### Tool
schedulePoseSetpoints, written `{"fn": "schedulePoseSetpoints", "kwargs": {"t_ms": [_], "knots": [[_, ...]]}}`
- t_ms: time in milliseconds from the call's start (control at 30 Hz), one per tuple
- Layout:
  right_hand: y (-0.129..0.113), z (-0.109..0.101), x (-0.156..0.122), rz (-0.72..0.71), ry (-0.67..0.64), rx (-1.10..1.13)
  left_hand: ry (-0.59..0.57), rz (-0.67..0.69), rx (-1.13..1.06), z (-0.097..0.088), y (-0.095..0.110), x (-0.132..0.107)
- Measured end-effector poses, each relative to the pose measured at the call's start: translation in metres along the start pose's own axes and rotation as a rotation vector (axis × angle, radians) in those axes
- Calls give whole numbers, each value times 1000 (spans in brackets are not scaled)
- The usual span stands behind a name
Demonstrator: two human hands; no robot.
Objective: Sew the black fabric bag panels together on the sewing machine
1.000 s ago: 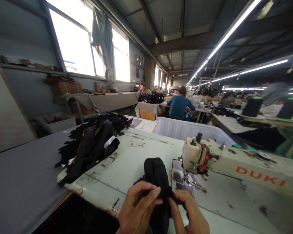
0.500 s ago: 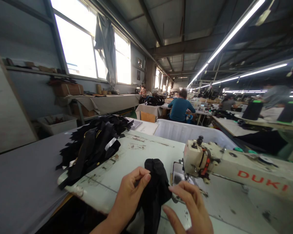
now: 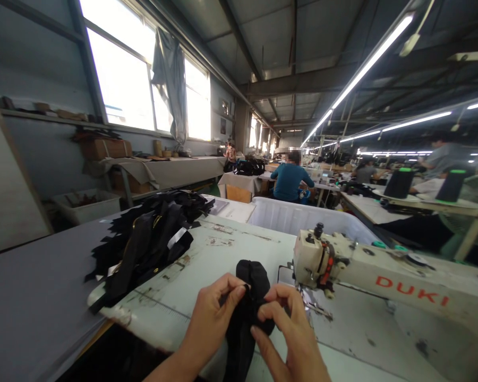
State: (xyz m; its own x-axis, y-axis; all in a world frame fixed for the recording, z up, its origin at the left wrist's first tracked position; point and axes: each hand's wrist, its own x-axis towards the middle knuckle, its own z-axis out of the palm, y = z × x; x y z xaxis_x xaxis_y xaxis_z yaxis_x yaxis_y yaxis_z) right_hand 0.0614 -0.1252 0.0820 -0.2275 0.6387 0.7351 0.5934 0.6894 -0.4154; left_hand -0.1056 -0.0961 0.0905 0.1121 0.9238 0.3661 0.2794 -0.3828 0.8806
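A piece of black fabric [image 3: 242, 339], folded over at its top end, hangs between my hands above the near edge of the sewing table. My left hand [image 3: 213, 313] pinches its left edge between thumb and forefinger. At the right edge of the cloth, my right hand [image 3: 289, 329] has its fingers curled onto the fabric, with the thumb close below them. The sewing machine [image 3: 342, 265], off-white with red letters, stands just right of my right hand. The lower end of the cloth runs out of view.
A heap of black fabric pieces [image 3: 151, 233] lies on the table's left side. Behind the tabletop [image 3: 239, 239] stands a white plastic bin [image 3: 302, 212]. A person in a blue top [image 3: 290, 180] sits farther back. Thread cones [image 3: 398, 183] stand at the right.
My right hand has moved left onto the fabric, and its fingers have closed in. The left hand keeps its pinch. The view has shifted slightly to the right.
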Motion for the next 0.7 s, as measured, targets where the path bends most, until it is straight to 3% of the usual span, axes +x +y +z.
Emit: {"fn": "schedulePoseSetpoints", "kwargs": {"t_ms": [133,233,367,533,700], "knots": [[-2,-4,-3,-7,-15,-125,53,67,138,3,1,-2],[-3,-5,-2,-49,-81,-334,44,85,170,4,-2,-2],[0,-9,-2,-79,-73,-580,15,86,203,4,-8,-2],[8,-21,-16,-80,-89,-403,-37,89,148,4,-11,-6],[11,-28,-31,104,162,-265,-10,104,117,9,-13,-13]]}}
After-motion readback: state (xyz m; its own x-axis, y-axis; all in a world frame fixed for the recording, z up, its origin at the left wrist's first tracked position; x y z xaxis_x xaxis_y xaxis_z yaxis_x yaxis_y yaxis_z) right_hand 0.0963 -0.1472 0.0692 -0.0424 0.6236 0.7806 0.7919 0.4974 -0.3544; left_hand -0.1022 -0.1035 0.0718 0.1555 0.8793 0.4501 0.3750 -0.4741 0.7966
